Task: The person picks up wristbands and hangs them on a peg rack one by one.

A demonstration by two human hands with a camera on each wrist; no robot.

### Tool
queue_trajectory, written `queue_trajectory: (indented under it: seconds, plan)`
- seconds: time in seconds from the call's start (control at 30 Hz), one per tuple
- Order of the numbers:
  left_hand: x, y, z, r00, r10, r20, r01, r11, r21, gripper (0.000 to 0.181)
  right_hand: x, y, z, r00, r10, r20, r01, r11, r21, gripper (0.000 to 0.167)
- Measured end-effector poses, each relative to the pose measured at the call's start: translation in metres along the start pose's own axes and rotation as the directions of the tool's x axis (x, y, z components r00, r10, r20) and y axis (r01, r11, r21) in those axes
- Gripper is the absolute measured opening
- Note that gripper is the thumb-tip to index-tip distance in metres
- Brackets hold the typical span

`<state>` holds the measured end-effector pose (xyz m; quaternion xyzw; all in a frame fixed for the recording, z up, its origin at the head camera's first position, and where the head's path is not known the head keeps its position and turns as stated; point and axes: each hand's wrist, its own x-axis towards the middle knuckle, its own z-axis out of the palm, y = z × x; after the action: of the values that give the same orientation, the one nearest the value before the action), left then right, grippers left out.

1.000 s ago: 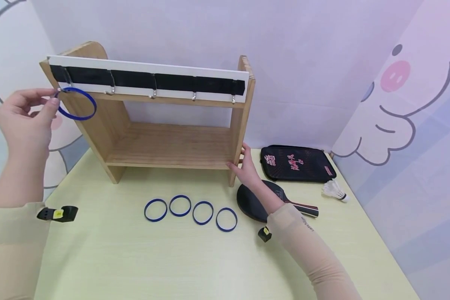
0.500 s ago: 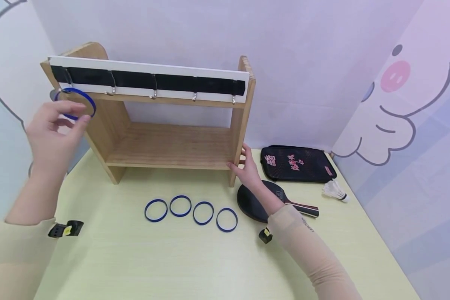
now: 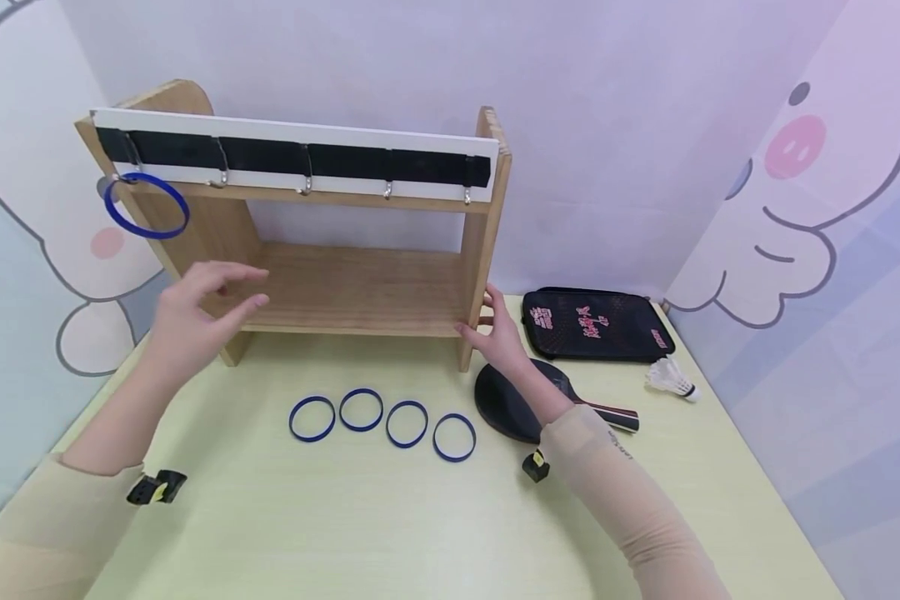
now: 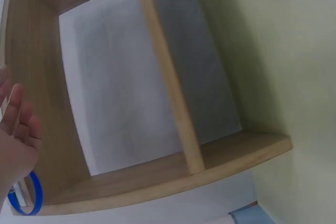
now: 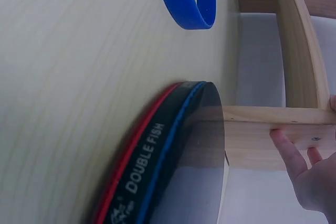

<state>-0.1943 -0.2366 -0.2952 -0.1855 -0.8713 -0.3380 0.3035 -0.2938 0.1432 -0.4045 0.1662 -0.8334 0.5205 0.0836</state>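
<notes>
Rings [image 3: 407, 445]: four below the spread left fingers [image 3: 234, 272], one hooked above, now clear of them; right fingers [image 3: 497, 307] pinch the five-hook rack [image 3: 360, 287].

Found the shelf unit [image 3: 345, 287] on the table [image 3: 330, 525] in the upper left of the frame, with the rail [image 3: 427, 145] across its top front. Saw one ring [image 3: 147, 234] hanging from the leftmost of five hooks [image 3: 308, 182] there, and four rings [image 3: 407, 447] in a row before the unit, near centre. Noted the left hand [image 3: 195, 321] before its left side, the right hand [image 3: 501, 335] at its right panel [image 3: 487, 225]. Saw the paddle [image 3: 508, 407] right of the rings, the case [image 3: 596, 325] behind it, and the shuttlecock [image 3: 669, 377] right of the paddle, before the case's right end.
</notes>
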Motion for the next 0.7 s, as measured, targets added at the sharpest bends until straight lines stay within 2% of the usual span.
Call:
queue_trajectory:
  seconds: [0.13, 0.27, 0.37, 0.5, 0.57, 0.7]
  plan:
    - [-0.009, -0.005, 0.012, 0.993, -0.001, 0.120, 0.001, 1.000, -0.001, 0.029, 0.000, 0.000, -0.001, 1.000, 0.006, 0.004, -0.006, 1.000, 0.010, 0.083]
    - [-0.016, -0.011, 0.025, 0.975, 0.001, 0.221, 0.001, 1.000, -0.008, 0.029, -0.001, 0.000, 0.000, 1.000, 0.004, 0.014, -0.004, 0.999, 0.036, 0.086]
    - [-0.023, -0.018, 0.036, 0.957, 0.030, 0.289, -0.023, 0.999, -0.030, 0.029, -0.002, 0.001, -0.001, 1.000, 0.004, 0.021, -0.005, 0.999, 0.047, 0.087]
    - [-0.033, -0.028, 0.048, 0.926, 0.070, 0.370, -0.045, 0.996, -0.075, 0.030, -0.002, 0.001, -0.002, 0.999, 0.025, 0.025, -0.026, 0.999, 0.037, 0.087]
    - [-0.037, -0.033, 0.053, 0.909, 0.070, 0.412, -0.038, 0.996, -0.086, 0.032, -0.003, 0.001, -0.002, 0.999, 0.028, 0.024, -0.028, 0.999, 0.039, 0.086]
    - [-0.044, -0.045, 0.062, 0.863, 0.075, 0.500, -0.034, 0.995, -0.090, 0.037, -0.003, 0.002, -0.001, 1.000, 0.006, 0.019, -0.007, 0.999, 0.053, 0.085]
